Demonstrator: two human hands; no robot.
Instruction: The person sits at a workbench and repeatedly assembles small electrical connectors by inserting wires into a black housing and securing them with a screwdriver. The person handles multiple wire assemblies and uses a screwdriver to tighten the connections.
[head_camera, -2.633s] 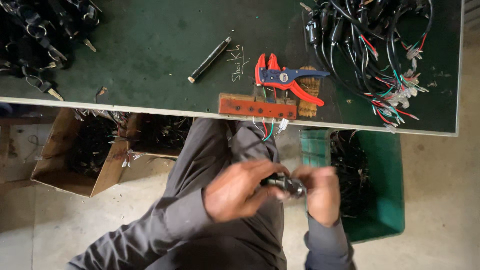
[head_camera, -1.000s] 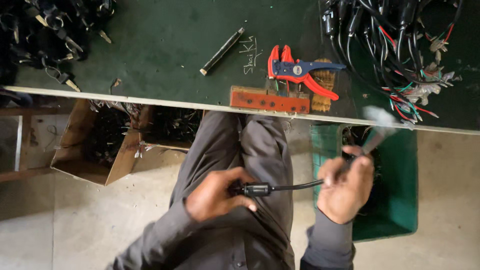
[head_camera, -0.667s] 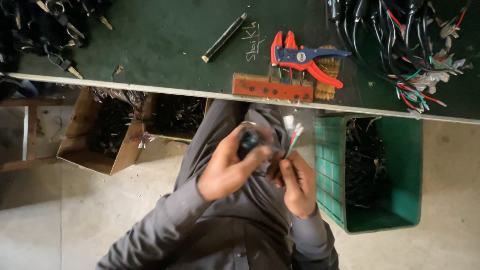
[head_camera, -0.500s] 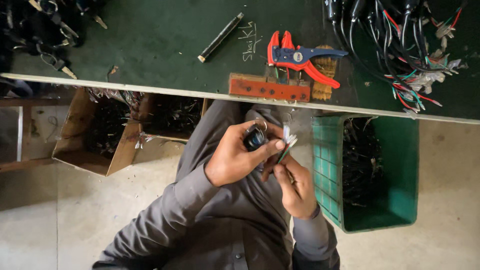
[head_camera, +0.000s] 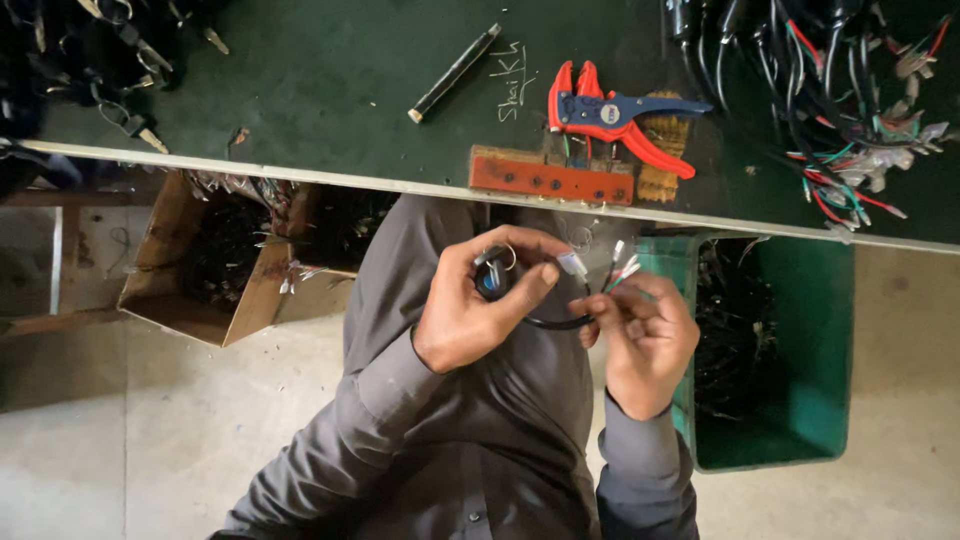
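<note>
My left hand (head_camera: 478, 300) grips a small black switch-like part with a metal ring (head_camera: 492, 272) over my lap. A black cable (head_camera: 556, 321) runs from it in a loop to my right hand (head_camera: 640, 338), which pinches the cable's free end. Short coloured wires with white terminals (head_camera: 608, 268) fan up from those fingers. Both hands sit below the near edge of the green bench (head_camera: 300, 90).
On the bench lie red-and-blue wire strippers (head_camera: 615, 115), a reddish wooden block (head_camera: 550, 178), a black pen-like tool (head_camera: 455, 72) and wiring bundles at right (head_camera: 830, 90) and top left (head_camera: 90, 60). A green bin (head_camera: 790, 350) and a cardboard box (head_camera: 215, 265) of parts stand on the floor.
The cable was stretched out between my hands a second ago. Both hands have since come together in front of my chest, with the wire ends now pointing up.
</note>
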